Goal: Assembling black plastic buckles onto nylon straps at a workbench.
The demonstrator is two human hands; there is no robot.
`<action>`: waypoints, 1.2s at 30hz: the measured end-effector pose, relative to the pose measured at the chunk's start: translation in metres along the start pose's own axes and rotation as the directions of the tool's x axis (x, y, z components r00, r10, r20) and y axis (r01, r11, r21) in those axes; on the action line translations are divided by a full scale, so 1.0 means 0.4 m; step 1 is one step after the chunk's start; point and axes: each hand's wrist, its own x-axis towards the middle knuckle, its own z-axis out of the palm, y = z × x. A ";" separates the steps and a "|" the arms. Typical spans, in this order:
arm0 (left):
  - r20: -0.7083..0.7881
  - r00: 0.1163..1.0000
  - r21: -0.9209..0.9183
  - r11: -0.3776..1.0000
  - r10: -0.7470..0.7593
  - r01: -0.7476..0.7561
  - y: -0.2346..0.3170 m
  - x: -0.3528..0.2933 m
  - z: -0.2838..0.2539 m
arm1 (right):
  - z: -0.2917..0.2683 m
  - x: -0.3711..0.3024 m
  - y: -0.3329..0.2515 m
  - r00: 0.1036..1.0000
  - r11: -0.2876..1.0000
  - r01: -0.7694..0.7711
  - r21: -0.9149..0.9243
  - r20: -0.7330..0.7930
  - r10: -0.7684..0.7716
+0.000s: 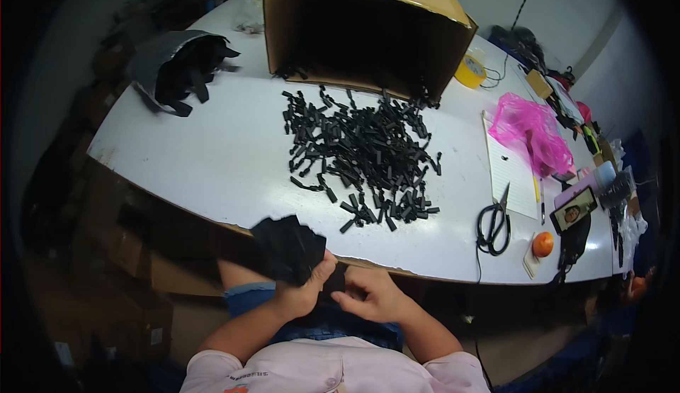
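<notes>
Bunch of flat black fabric pieces (287,248) held over lap, just below white table (212,152) edge. Left hand (304,290) fingers clamped on bunch; right hand (372,295) fingers pinched together on 1 small black piece (338,279). Beyond: heap of small black strips (365,155), open cardboard box (361,31), black scissors (494,224).

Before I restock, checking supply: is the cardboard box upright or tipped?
Tipped: the cardboard box lies sideways, mouth facing the black pieces.

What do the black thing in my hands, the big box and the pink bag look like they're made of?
The black piece held by the left hand and right hand looks like soft matte fabric: it folds limply. The box looks like brown corrugated cardboard, dull. The pink bag appears thin glossy plastic, crinkled and translucent.
</notes>
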 end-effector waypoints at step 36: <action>0.180 0.825 -0.706 0.514 -0.535 0.488 0.001 0.003 0.003 | -0.051 0.097 0.051 0.789 0.710 -0.097 -0.697 -0.489 -0.372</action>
